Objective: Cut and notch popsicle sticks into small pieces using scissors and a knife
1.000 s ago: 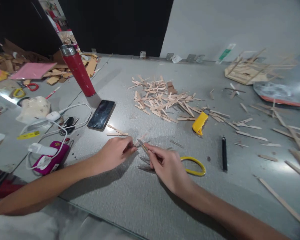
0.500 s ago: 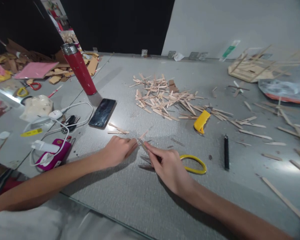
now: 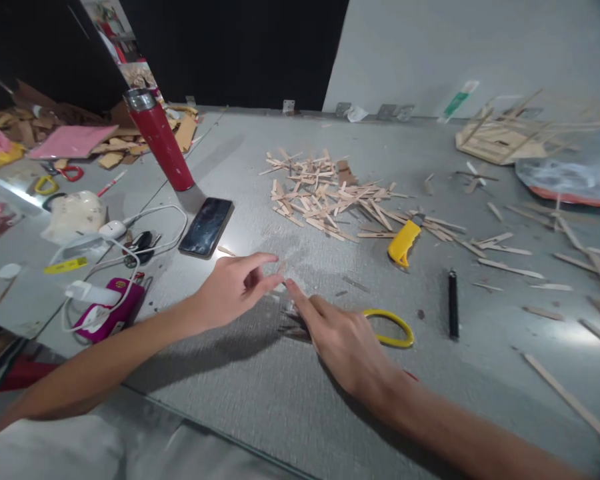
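My left hand [image 3: 237, 290] is over the table, thumb and forefinger apart around a small pale wood piece [image 3: 282, 267], with no grip on it that I can see. My right hand [image 3: 340, 337] stretches its forefinger to the left thumb tip, its other fingers curled under and mostly hidden. A small red tip [image 3: 411, 376] shows beside the right wrist; what it belongs to is covered. Scissors with a yellow handle [image 3: 397, 339] lie partly beneath the right hand, their blades [image 3: 295, 329] pointing left. A wooden stick [image 3: 227, 251] lies behind the left hand.
A heap of wooden sticks [image 3: 325, 197] lies beyond the hands. Right of it are a yellow cutter [image 3: 405, 243], a black rod [image 3: 453, 305] and a stick frame [image 3: 500, 143]. A phone [image 3: 207, 227], red bottle [image 3: 161, 143], white cable and purple power bank [image 3: 113, 310] stand left.
The slim metal-tipped tool between my right fingertips has gone from sight, and that forefinger now points out straight. My left thumb and forefinger have parted from their pinch. A red tip now shows by the right wrist.
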A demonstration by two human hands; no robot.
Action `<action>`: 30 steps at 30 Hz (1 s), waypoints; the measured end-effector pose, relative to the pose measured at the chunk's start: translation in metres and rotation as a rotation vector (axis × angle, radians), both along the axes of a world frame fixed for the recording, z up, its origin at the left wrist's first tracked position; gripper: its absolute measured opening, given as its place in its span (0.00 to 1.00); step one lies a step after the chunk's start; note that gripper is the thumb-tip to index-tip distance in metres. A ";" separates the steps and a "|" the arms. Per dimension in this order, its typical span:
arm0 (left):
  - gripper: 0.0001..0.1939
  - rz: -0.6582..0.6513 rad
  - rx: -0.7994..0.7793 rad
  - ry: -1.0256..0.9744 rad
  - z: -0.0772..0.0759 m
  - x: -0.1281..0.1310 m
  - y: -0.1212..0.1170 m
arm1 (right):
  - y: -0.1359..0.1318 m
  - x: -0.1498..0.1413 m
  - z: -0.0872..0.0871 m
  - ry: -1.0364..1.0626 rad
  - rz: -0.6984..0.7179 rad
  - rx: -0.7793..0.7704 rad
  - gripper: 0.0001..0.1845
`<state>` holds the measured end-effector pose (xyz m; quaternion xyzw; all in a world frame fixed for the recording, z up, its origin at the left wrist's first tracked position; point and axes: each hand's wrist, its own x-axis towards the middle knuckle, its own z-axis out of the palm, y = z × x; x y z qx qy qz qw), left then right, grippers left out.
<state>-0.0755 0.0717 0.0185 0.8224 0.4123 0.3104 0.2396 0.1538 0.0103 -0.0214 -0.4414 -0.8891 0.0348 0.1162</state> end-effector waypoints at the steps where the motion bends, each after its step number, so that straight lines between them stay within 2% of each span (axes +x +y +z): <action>1: 0.16 -0.002 -0.008 -0.037 0.000 0.002 0.000 | -0.001 -0.001 0.002 -0.029 0.013 0.019 0.38; 5: 0.12 0.004 0.010 -0.080 0.000 0.008 0.002 | -0.002 -0.004 0.009 -0.110 0.063 0.123 0.37; 11: 0.18 -0.024 0.060 0.001 -0.001 0.005 0.005 | 0.001 -0.004 0.013 -0.167 0.086 0.208 0.35; 17: 0.15 -0.064 0.040 -0.058 0.000 0.005 0.006 | 0.001 -0.002 0.001 -0.142 0.072 0.202 0.36; 21: 0.12 0.057 -0.017 -0.078 -0.002 0.001 0.001 | 0.003 0.000 -0.012 0.026 -0.004 0.171 0.32; 23: 0.10 0.125 -0.047 0.053 -0.007 0.000 -0.002 | 0.006 -0.002 -0.015 0.179 -0.046 0.130 0.28; 25: 0.10 0.128 -0.071 0.235 -0.014 0.001 -0.002 | 0.008 -0.006 -0.012 0.368 -0.084 0.051 0.26; 27: 0.13 0.081 -0.086 0.352 -0.021 0.003 -0.002 | 0.009 -0.010 -0.005 0.541 -0.133 -0.092 0.25; 30: 0.18 0.017 -0.122 0.416 -0.029 0.004 0.000 | 0.010 -0.015 0.006 0.740 -0.230 -0.383 0.24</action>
